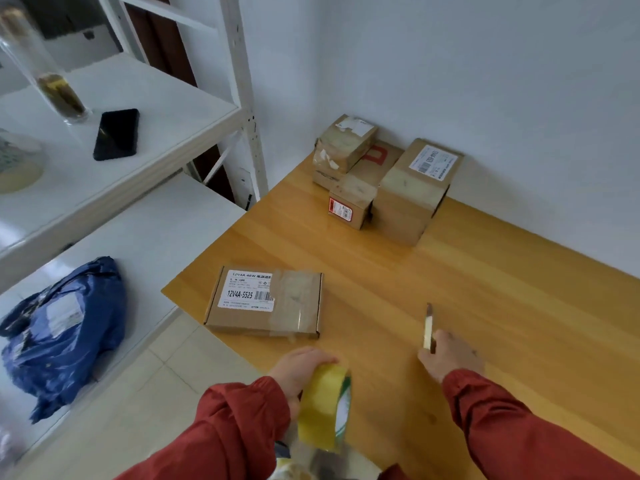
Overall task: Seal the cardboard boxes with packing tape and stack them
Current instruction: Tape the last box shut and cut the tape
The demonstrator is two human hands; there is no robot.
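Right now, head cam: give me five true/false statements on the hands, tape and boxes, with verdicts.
1. The left hand grips the tape roll. True.
2. The right hand holds nothing. False: its fingers hold a slim cutter.
3. The flat box lies on top of the stacked boxes. False: it lies alone on the wooden table, apart from the stack by the wall.
4. A black phone lies on the upper white shelf. True.
5. The blue bag sits on the wooden table. False: it sits on the lower shelf.
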